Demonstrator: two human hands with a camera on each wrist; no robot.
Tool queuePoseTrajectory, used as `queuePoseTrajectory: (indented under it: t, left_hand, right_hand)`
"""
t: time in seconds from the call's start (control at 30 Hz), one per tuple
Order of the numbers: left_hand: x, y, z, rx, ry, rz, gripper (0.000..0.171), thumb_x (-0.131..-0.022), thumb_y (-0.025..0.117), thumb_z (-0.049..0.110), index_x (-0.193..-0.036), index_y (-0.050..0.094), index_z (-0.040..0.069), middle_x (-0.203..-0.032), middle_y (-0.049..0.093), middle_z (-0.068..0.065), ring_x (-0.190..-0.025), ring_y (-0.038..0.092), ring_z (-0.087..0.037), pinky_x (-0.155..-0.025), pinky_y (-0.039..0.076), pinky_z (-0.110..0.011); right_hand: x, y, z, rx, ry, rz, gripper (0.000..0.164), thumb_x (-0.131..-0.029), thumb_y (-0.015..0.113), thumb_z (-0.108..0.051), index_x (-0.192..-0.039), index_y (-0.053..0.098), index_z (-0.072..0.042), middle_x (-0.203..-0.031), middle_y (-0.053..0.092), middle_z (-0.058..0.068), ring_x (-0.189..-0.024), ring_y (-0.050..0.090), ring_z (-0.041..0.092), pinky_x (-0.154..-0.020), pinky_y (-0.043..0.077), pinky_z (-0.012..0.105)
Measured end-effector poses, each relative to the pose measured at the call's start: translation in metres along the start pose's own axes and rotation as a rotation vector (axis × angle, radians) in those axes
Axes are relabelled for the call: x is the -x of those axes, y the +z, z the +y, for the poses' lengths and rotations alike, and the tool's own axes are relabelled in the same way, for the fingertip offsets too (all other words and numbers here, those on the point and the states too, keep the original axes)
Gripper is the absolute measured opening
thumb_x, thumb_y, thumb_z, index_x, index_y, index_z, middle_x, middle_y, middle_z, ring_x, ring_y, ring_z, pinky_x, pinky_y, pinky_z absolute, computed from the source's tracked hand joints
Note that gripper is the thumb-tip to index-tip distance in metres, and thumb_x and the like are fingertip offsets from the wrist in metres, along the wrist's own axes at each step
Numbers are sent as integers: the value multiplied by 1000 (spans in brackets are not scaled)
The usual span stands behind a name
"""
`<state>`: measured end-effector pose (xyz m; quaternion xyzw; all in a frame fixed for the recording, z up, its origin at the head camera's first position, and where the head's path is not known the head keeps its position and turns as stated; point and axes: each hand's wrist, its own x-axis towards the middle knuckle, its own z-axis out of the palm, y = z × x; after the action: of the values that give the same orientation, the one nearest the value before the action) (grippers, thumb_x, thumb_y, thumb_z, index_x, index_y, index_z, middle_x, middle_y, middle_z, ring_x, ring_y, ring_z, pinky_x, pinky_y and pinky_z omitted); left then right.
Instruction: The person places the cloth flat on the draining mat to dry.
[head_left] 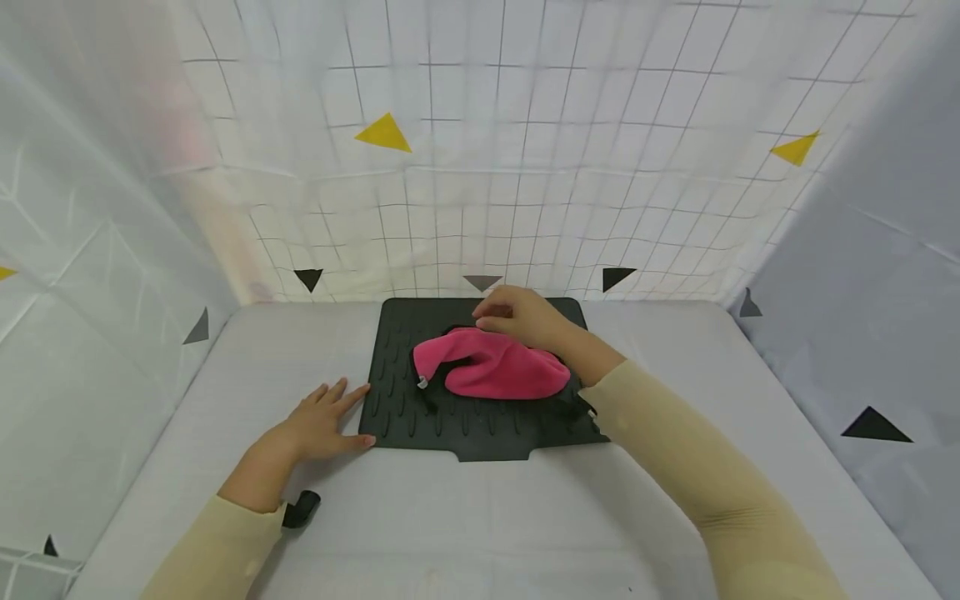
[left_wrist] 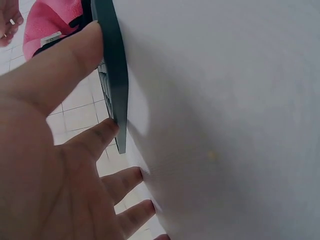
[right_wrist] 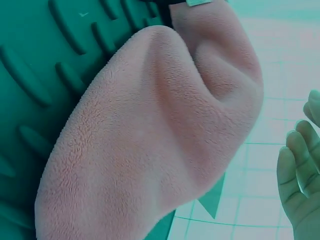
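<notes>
The left hand [head_left: 318,425] lies with its fingers spread wide, gripping nothing, its thumb and forefinger just touching the near side of the black ridged mat [head_left: 492,448] on the white-covered table [head_left: 450,533]. Over to its right, the folded pink fleecy piece [head_left: 510,372] rests on that mat, and just past its far edge I can see the right hand [head_left: 522,319] hanging with fingers loosely bent, holding nothing, apart from the fleece.
</notes>
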<state>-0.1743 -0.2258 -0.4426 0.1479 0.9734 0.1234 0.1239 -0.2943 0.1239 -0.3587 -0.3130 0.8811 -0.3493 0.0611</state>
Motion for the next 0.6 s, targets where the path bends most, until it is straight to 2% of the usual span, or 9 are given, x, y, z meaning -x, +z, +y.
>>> queuePoseTrajectory:
  t: [0.2, 0.4, 0.6]
  left_hand:
    - [0, 1, -3, -13, 10, 10, 89, -78, 54, 67, -146, 27, 16, -148, 20, -24, -130, 18, -53, -100, 20, -65]
    - [-2, 3, -6, -20, 11, 15, 91, -77, 51, 70, -146, 27, 18, -148, 20, -24, -130, 19, -53, -99, 21, -65]
    - [-2, 4, -5, -11, 17, 20, 89, -78, 52, 68, -146, 28, 17, -148, 21, -24, -130, 18, -53, -100, 20, -65]
  right_hand:
    - [18, -10, 3, -26, -1, 26, 22, -87, 64, -34, -107, 65, -27, -104, 58, -12, -94, 57, 9, -81, 49, 31]
    - [36, -17, 14, -31, 20, 49, 26, -87, 63, -38, -108, 64, -23, -104, 59, -11, -93, 59, 7, -80, 50, 30]
    - [56, -22, 22, -5, 52, 81, 25, -87, 62, -40, -107, 63, -26, -104, 59, -12, -93, 59, 7, -80, 50, 31]
